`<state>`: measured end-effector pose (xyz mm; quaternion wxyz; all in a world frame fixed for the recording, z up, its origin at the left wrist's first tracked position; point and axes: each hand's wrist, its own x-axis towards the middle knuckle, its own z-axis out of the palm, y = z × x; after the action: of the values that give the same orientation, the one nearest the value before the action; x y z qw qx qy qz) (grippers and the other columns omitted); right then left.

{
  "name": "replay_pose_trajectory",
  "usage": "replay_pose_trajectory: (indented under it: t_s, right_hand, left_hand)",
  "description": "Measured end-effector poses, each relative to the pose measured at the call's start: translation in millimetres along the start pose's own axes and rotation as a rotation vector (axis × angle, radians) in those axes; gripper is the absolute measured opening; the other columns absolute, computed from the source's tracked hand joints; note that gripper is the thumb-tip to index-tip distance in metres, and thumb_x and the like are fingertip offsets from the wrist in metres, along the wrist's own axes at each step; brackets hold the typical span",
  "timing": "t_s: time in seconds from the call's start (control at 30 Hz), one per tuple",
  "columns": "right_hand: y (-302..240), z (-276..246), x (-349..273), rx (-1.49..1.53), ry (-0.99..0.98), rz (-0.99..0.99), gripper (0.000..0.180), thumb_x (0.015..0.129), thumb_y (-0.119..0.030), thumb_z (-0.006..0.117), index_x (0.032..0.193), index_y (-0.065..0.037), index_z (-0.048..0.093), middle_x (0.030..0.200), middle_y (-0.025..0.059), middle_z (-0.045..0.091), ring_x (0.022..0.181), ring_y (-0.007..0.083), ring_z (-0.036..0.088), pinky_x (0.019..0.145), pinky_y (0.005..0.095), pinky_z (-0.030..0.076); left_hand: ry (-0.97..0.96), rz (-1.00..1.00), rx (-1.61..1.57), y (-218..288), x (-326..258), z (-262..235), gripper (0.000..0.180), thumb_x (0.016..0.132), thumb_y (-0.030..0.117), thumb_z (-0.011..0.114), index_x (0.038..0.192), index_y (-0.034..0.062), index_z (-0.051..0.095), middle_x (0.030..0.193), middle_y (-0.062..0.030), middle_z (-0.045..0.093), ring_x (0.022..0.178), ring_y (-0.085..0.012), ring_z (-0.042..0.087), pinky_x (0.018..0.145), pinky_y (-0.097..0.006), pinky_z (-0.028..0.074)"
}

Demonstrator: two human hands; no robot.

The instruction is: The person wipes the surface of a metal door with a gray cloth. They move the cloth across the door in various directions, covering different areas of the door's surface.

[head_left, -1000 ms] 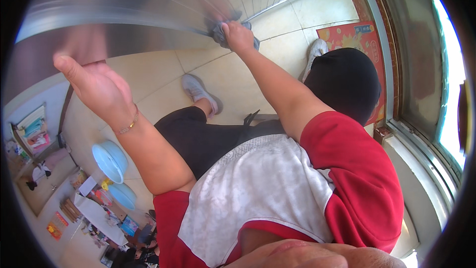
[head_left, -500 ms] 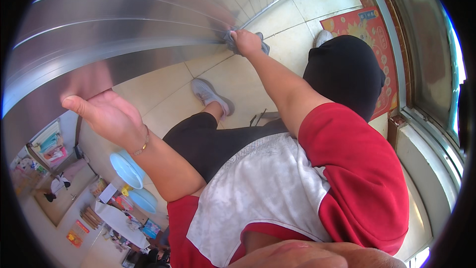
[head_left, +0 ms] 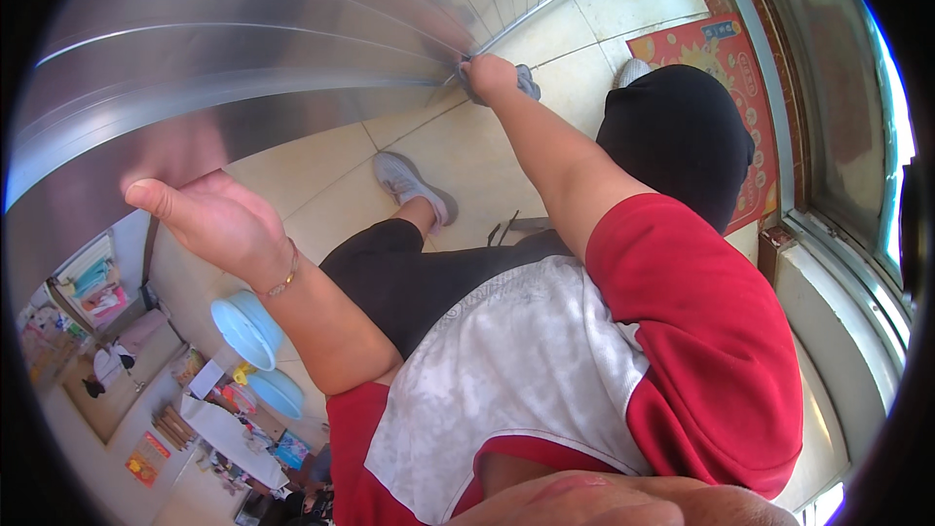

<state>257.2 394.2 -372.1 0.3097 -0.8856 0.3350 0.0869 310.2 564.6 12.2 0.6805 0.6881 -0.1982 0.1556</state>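
Bright daylight on my feed, pouring in from the window (head_left: 881, 185) on the right, which is blown out. The metal shutter (head_left: 243, 68) picks up streaky glare. Heavy fisheye bend and black corners; the chin at the bottom edge is blurry.

A short-sleeved shirt (head_left: 526, 370) comes into view, white and faintly patterned across the chest, with red sleeves and red trim. Below it in the picture, toward the floor, run black trousers (head_left: 429, 273), ending in a grey sneaker (head_left: 414, 185). On the wrist of the left hand (head_left: 209, 219), a thin gold-coloured bracelet (head_left: 284, 278).
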Motion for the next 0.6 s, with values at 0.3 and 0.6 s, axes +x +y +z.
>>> replay_pose_trajectory:
  t_s: [0.3,0.6]
  right_hand:
    - [-16,-33,-13,0.466,0.002,0.274,0.033,0.089,-0.036,0.054,0.098,-0.009,0.070,0.100,0.0162,0.068,0.097,0.0359,0.064,0.083,0.0441,0.051]
    - [-65,-43,-38,0.547,0.156,0.155,0.035,0.093,-0.031,0.047,0.105,-0.002,0.063,0.116,0.0250,0.054,0.102,0.0407,0.058,0.089,0.0469,0.048]
  left_hand:
    - [0.057,0.023,0.043,-1,3,8,0.066,0.094,0.058,0.044,0.125,0.0002,0.050,0.127,-0.0111,0.053,0.118,-0.0213,0.049,0.105,-0.036,0.036]
    - [0.213,0.003,0.199,-8,10,11,0.074,0.095,0.060,0.043,0.129,-0.0064,0.045,0.129,-0.0131,0.051,0.120,-0.0211,0.047,0.107,-0.035,0.034]
